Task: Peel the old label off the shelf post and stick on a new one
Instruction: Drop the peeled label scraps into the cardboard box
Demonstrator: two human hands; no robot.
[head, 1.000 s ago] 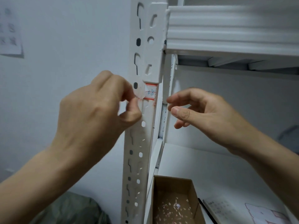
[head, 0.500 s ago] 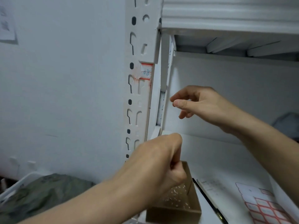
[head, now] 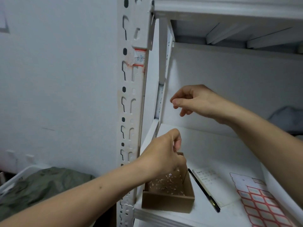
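found the old label (head: 139, 57), red-edged with blue writing, stuck high on the white shelf post (head: 129, 99), torn and ragged along the left edge. saw the left hand (head: 164, 154) low over the brown cardboard box (head: 168, 200), with fingers curled and tips pinched together; could not tell about any scrap held there. saw the right hand (head: 193, 100) raised inside the shelf bay, apart from the post, loosely curled and holding nothing. noted paper scraps in the box and, beside it on the shelf (head: 213, 149), a black pen (head: 203, 190), a notepad (head: 211, 185) and a sheet of red-bordered labels (head: 259, 202).
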